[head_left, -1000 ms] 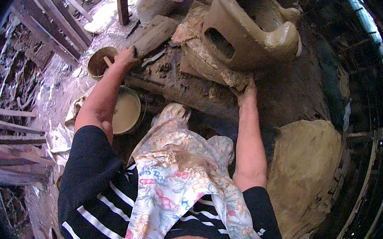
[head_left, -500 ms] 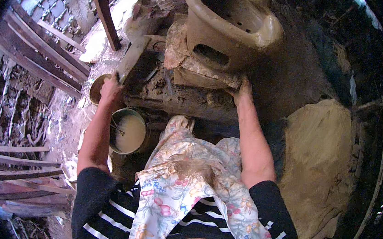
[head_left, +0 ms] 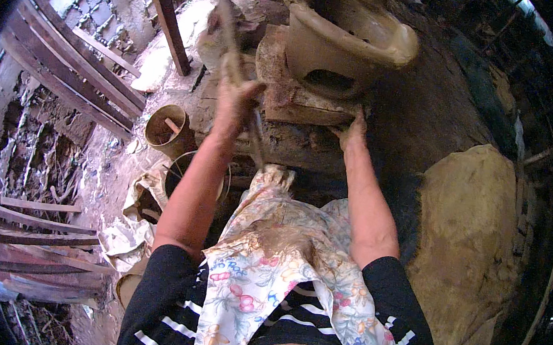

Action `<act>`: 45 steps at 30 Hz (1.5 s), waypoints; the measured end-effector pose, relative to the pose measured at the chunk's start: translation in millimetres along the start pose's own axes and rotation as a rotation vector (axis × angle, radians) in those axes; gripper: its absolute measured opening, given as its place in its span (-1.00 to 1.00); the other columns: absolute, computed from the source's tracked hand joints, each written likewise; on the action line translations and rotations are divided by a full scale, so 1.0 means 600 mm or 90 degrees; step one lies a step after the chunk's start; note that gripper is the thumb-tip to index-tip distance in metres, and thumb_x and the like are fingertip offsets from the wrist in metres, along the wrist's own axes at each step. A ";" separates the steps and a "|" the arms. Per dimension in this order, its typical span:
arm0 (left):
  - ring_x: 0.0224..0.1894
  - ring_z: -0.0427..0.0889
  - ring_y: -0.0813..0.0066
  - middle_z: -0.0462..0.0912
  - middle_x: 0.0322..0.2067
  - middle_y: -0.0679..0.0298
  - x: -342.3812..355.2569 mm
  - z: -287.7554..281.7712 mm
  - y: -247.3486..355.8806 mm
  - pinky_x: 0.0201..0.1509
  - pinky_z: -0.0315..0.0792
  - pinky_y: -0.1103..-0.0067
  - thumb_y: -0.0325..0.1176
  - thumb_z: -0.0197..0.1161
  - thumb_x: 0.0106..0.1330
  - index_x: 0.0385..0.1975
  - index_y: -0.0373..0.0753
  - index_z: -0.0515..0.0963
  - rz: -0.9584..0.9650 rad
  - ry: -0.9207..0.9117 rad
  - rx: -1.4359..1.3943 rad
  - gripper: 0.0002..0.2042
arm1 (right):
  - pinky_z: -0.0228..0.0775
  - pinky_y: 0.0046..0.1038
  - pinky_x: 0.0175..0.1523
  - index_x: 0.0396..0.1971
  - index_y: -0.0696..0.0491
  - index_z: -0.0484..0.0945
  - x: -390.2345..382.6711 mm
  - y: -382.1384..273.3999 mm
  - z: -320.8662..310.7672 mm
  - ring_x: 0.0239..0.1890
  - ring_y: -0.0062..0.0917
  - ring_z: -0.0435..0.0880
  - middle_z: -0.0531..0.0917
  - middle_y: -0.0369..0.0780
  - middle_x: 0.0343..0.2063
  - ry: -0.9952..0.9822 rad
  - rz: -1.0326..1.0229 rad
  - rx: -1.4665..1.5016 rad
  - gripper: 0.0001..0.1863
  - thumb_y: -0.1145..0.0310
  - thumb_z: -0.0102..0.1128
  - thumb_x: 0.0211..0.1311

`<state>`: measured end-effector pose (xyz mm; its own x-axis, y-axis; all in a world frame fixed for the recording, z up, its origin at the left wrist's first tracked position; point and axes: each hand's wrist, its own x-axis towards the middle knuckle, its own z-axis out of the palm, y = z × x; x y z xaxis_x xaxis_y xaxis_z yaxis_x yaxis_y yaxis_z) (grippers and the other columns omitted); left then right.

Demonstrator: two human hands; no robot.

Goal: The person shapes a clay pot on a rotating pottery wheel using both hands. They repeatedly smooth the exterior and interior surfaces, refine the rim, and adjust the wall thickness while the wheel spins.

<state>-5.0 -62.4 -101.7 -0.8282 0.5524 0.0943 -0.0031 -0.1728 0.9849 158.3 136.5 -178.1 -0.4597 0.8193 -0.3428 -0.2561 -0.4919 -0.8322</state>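
Note:
A wet clay stove (head_left: pixel 341 52) with raised lumps on its rim and a dark front opening stands upright on a thick, clay-smeared slab (head_left: pixel 309 112). My right hand (head_left: pixel 355 128) grips the slab's near right corner, with some fingers hidden beneath it. My left hand (head_left: pixel 235 99) is closed round a long wooden stick (head_left: pixel 224 8), left of the slab and apart from the stove. The stick stands steeply and is blurred by motion, reaching from the top of the view down toward my foot.
At the left stands a round can (head_left: pixel 169 129) with a reddish piece inside. Behind my left forearm is a bucket (head_left: pixel 177 169), largely hidden. A tan sack-like sheet (head_left: pixel 468 224) lies at the right. Wooden legs of a bench (head_left: pixel 168 22) rise at the far left.
My left hand has moved from beside the can to the right, lifting the stick from a slanted lie to a steep one. My right hand keeps its grip on the slab. The view has shifted slightly.

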 end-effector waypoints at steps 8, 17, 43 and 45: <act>-0.26 0.48 0.46 0.46 -0.20 0.21 0.016 0.055 0.007 -0.22 0.42 0.58 -0.44 0.24 -0.06 0.15 -0.20 0.18 0.029 -0.001 -0.104 -0.34 | 0.17 0.05 0.13 0.24 -0.08 0.07 0.028 0.003 -0.002 0.22 -0.22 0.18 0.18 -0.16 0.20 0.040 0.010 -0.066 -0.38 -0.10 -0.25 0.27; -0.33 0.47 0.44 0.49 -0.26 0.20 0.030 0.062 -0.032 -0.28 0.41 0.58 -0.35 0.28 0.01 0.14 -0.20 0.19 0.303 -0.018 0.004 -0.36 | 0.19 0.05 0.12 0.21 -0.08 0.13 0.029 0.020 -0.005 0.20 -0.24 0.23 0.24 -0.16 0.17 -0.017 -0.027 -0.024 -0.40 -0.09 -0.22 0.27; -0.22 0.56 0.29 0.51 -0.15 0.07 -0.109 -0.187 -0.008 -0.08 0.46 0.47 -0.29 0.17 -0.18 0.10 -0.37 0.28 -0.101 -0.162 -0.139 -0.31 | 0.21 0.06 0.12 0.23 -0.10 0.04 0.069 0.024 -0.031 0.22 -0.16 0.13 0.13 -0.11 0.20 -0.040 -0.061 -0.046 -0.36 -0.11 -0.22 0.23; -0.20 0.55 0.35 0.50 -0.12 0.13 -0.145 -0.276 -0.015 -0.05 0.44 0.51 -0.43 0.19 -0.20 0.13 -0.33 0.26 -0.141 -0.093 0.099 -0.29 | 0.23 0.07 0.11 0.22 -0.08 0.07 0.068 0.019 -0.023 0.22 -0.15 0.13 0.14 -0.10 0.19 -0.064 -0.036 -0.095 -0.38 -0.10 -0.28 0.24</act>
<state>-25.7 -243.7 -142.6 -0.7280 0.6757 -0.1160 -0.0790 0.0854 0.9932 148.3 168.4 -207.9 -0.5331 0.8067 -0.2549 -0.1581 -0.3910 -0.9067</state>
